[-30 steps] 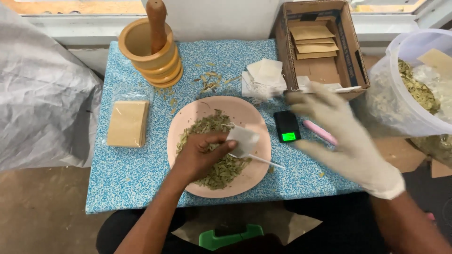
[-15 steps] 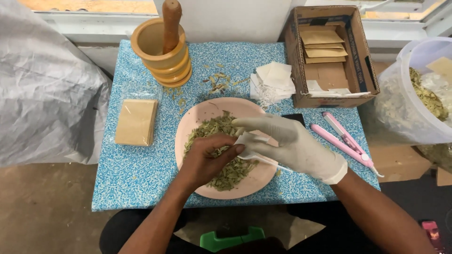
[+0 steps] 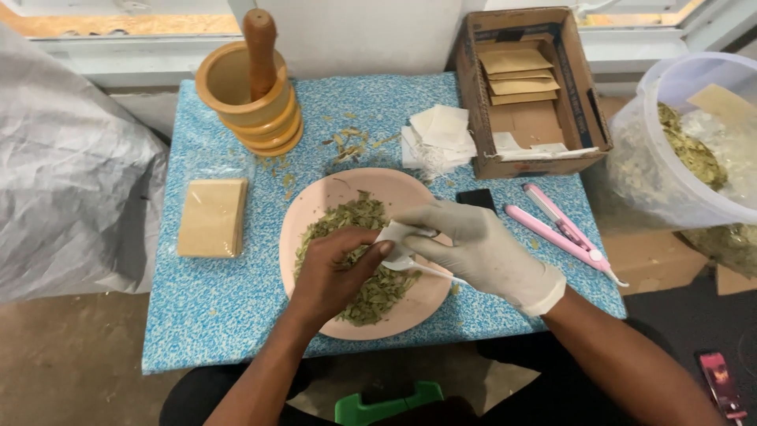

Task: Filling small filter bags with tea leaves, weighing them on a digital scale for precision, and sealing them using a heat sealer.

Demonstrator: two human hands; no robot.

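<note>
A pink plate on the blue speckled table holds a heap of dried green leaves. My bare left hand rests over the leaves and pinches a small white filter bag at its left side. My right hand, in a white glove, holds the same bag from the right. A white spoon handle sticks out beneath the gloved hand.
A wooden mortar with pestle stands at back left, a stack of tan packets at left. White bags lie beside a cardboard box. A pink sealer, a black scale and a tub of leaves sit at right.
My gloved right hand came back from the cardboard box down to the plate and took hold of the white bag that my left hand keeps over the leaves.
</note>
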